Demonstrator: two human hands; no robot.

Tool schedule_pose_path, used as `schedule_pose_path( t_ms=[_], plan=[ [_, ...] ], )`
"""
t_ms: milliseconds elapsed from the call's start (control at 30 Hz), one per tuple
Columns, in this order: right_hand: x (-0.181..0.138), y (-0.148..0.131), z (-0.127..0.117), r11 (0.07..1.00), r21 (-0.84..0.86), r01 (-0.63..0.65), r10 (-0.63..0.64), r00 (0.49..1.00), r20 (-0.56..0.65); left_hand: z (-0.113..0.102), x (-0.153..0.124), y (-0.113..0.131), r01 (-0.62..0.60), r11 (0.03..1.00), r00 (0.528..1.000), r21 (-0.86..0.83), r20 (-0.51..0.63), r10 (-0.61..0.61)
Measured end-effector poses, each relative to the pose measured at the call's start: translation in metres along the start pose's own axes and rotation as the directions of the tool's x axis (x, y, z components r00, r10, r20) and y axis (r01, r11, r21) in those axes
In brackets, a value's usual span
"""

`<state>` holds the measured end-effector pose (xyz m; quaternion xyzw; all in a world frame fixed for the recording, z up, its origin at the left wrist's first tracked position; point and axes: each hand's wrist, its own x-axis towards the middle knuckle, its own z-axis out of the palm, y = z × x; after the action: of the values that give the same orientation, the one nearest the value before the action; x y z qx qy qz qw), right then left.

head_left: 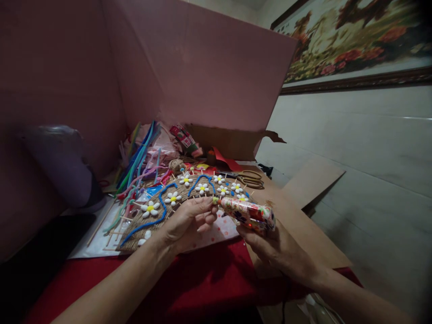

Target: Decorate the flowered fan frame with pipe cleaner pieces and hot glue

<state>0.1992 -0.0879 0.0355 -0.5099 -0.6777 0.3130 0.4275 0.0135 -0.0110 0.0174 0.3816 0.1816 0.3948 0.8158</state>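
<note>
My right hand is wrapped around a flower-patterned hot glue gun, its nozzle pointing left. A small yellow-green piece, too small to name, is pinched between the thumb and fingertips of my left hand, right at the nozzle. Behind and left of my hands lies a fan-shaped twine panel with short sticks poking out around its edge. Flowers with white petals and yellow centres and a wavy blue strip decorate it. My left hand hides part of the panel.
Several coloured pipe cleaners lie at the back left, near a ball of twine. Gold-handled scissors rest behind the panel. Cardboard covers the right side, over a red cloth. Pink boards rise behind.
</note>
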Motion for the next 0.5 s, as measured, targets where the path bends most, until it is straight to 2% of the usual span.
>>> schedule_pose_path(
  t_ms=[500],
  plan=[
    [-0.0029,0.0060,-0.0011,0.997,-0.034,0.063,-0.064,0.998,-0.013,-0.0009,0.0003,0.0005,0.016,1.000,0.999,0.000,-0.035,-0.016]
  ],
)
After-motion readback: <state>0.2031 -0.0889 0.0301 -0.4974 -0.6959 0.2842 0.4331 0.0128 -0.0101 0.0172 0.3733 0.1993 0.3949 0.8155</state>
